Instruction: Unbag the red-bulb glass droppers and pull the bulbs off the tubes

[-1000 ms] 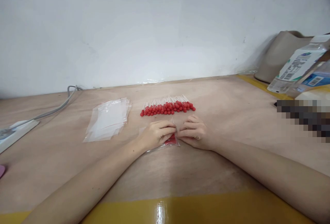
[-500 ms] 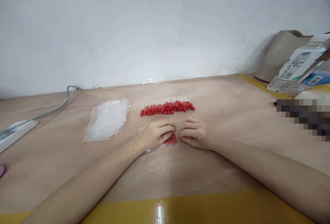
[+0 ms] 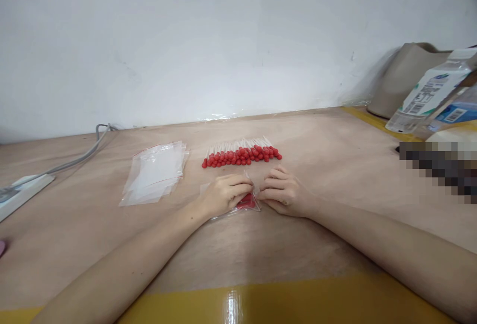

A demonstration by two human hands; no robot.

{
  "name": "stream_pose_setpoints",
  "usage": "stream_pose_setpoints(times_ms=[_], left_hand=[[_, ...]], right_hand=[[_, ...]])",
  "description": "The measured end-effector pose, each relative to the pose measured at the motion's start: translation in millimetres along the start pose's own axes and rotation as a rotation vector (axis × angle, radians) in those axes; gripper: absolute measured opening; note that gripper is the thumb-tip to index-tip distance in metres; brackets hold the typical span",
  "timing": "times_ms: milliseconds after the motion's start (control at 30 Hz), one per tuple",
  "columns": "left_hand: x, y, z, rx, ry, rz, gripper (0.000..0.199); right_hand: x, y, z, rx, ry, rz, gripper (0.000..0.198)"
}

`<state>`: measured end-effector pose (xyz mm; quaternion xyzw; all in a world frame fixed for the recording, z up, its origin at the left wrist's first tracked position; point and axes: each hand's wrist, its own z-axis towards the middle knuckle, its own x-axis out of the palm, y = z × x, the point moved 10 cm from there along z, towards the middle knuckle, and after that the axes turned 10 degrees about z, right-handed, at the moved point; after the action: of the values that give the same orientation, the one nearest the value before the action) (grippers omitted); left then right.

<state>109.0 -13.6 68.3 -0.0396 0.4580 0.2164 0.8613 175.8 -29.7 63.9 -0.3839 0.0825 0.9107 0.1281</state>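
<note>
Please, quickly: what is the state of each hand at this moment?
Left hand: closed on the clear plastic bag with red contents.
Right hand: fingers curled at the bag's right edge; whether it grips cannot be told.

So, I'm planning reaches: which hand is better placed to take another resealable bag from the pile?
Probably the left hand: it is nearer the pile of resealable bags, with the right hand beyond it. It is occupied, though, at the clear bag with red contents.
</note>
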Motion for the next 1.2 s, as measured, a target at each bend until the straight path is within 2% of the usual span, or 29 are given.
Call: stream_pose_setpoints(times_ms=[233,400,467,633,800,933,1000,1100,1200], left_hand=[[-1.5,-0.6,-0.6,0.012,-0.009,0.03,0.016],[1.1,0.4,-0.3,0.02,0.005,0.034,0.017],[3.1,-0.4,1.3,0.034,0.038,0.071,0.017],[17.5,-3.1,3.1,0.095,0.216,0.237,0.018],[19.4,-8.5,0.8,0.176,0.205,0.344,0.024],[20.2,-7.0,-1.2,0.195,0.247,0.341,0.029],[15.2,-4.3,0.0,0.197,0.26,0.322,0.029],[-3.8,0.5,5.9,0.199,0.218,0.341,0.03],[-25.6,3.9,12.3,0.201,0.151,0.418,0.03]], right_hand=[[1.4,0.9,1.6,0.0,0.039,-0.036,0.012],[1.3,8.5,5.6,-0.086,0.027,-0.124,0.016],[2.2,11.3,6.1,-0.125,0.031,-0.172,0.019],[4.5,14.4,7.0,-0.154,0.043,-0.253,0.024],[8.5,16.4,10.8,-0.154,0.075,-0.308,0.03],[13.3,11.8,11.7,-0.13,0.153,-0.312,0.033],[15.9,8.7,10.2,-0.121,0.196,-0.282,0.03],[18.8,3.2,7.3,-0.085,0.254,-0.218,0.023],[14.7,-8.8,6.6,0.064,0.261,-0.116,0.018]])
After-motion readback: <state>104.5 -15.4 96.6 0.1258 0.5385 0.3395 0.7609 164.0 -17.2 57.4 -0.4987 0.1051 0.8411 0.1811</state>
